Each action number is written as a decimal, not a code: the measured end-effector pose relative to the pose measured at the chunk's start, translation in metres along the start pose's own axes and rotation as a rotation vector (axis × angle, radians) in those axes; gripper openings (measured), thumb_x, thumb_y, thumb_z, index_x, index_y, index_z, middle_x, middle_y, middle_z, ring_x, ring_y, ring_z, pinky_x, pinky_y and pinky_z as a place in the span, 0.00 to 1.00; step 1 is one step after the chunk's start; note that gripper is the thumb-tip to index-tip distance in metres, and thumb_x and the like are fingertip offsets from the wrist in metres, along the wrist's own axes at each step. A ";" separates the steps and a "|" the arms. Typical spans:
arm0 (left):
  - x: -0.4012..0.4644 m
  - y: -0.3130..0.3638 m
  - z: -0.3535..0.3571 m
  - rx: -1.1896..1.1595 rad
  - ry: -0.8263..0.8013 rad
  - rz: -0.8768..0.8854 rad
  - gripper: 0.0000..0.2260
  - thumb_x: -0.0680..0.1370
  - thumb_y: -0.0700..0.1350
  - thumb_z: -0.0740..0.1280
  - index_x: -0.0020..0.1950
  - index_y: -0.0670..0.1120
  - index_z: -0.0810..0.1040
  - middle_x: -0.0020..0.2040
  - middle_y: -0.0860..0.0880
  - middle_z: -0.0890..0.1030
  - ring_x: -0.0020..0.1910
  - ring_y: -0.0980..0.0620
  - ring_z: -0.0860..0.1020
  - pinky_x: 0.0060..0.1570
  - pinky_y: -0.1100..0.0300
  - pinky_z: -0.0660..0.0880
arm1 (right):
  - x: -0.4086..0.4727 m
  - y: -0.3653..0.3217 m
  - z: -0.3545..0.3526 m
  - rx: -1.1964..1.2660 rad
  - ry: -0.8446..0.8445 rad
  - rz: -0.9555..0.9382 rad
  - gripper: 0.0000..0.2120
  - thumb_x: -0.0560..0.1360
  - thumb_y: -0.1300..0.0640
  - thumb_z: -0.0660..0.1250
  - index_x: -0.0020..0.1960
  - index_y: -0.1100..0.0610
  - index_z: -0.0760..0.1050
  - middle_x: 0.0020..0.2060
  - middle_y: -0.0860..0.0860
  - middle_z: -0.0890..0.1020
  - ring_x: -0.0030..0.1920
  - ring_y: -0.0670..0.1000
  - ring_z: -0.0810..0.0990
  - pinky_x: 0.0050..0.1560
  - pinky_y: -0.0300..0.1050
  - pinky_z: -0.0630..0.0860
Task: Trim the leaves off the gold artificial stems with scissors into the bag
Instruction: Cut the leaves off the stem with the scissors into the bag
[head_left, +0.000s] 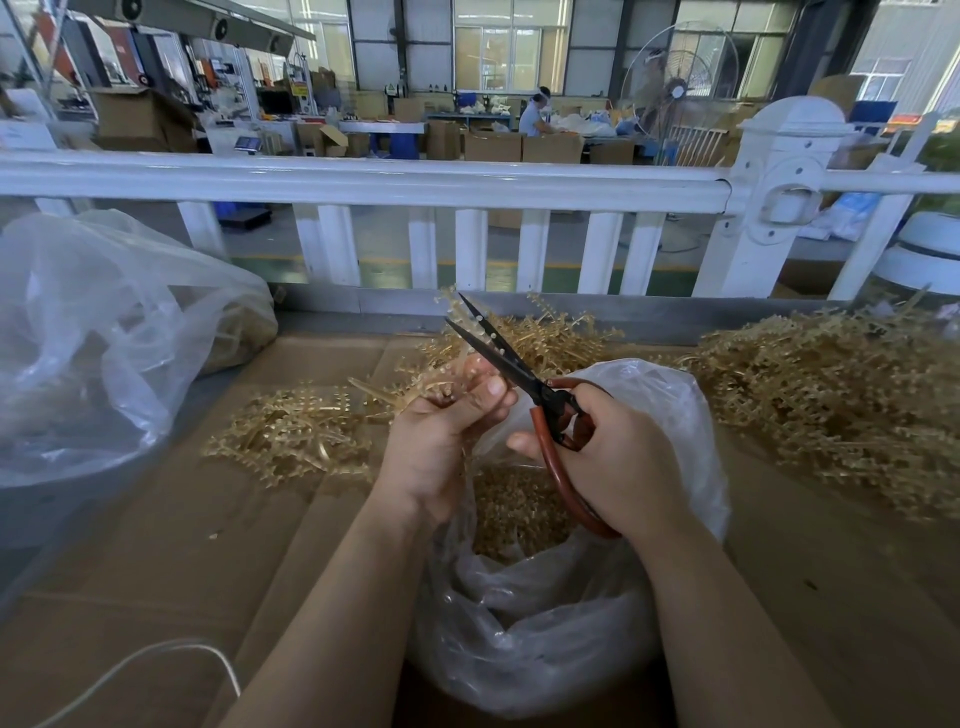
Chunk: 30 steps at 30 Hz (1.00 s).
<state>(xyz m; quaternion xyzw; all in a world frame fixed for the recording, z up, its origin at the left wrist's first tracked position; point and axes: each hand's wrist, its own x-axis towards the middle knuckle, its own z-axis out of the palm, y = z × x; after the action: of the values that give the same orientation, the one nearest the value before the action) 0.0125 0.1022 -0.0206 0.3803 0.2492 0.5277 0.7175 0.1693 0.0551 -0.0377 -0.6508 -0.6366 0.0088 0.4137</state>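
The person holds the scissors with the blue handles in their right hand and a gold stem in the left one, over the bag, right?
Almost. The handles are reddish-brown, not blue, as the head view shows. The rest holds: the right hand grips the scissors, blades apart, and the left hand holds a gold stem, both above the open plastic bag with cut bits inside.

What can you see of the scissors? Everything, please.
The scissors have two long, narrow black blades that look like metal, tapering to sharp points, and large reddish-brown loop handles. The blades are parted slightly and point up and away to the left, with their tips at a gold stem pinched in the left hand. The right hand grips the handles, fingers curled through and round the loops. They are held in the air over the open mouth of the clear plastic bag of gold trimmings.
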 end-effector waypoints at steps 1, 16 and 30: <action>0.000 0.000 0.000 0.005 -0.006 0.000 0.03 0.65 0.39 0.74 0.36 0.45 0.85 0.35 0.47 0.84 0.36 0.54 0.82 0.38 0.64 0.79 | 0.000 0.000 0.000 0.004 0.001 0.005 0.37 0.60 0.15 0.53 0.51 0.42 0.75 0.38 0.32 0.77 0.40 0.30 0.75 0.35 0.25 0.68; 0.000 -0.001 -0.001 -0.006 -0.020 -0.012 0.04 0.65 0.38 0.73 0.35 0.46 0.85 0.34 0.48 0.83 0.35 0.54 0.82 0.36 0.64 0.79 | -0.002 -0.001 -0.002 0.027 0.043 -0.020 0.36 0.63 0.18 0.57 0.49 0.46 0.79 0.35 0.30 0.74 0.39 0.30 0.75 0.37 0.23 0.67; 0.006 -0.003 -0.006 -0.094 0.055 -0.028 0.07 0.65 0.38 0.75 0.40 0.47 0.87 0.39 0.46 0.85 0.38 0.53 0.84 0.37 0.63 0.80 | 0.002 0.004 0.002 0.302 0.009 0.157 0.25 0.61 0.23 0.67 0.40 0.43 0.78 0.35 0.36 0.83 0.40 0.38 0.81 0.40 0.35 0.74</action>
<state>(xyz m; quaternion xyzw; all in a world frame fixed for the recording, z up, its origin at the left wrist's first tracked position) 0.0112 0.1087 -0.0263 0.3280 0.2490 0.5390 0.7348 0.1723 0.0586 -0.0398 -0.6290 -0.5735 0.1334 0.5077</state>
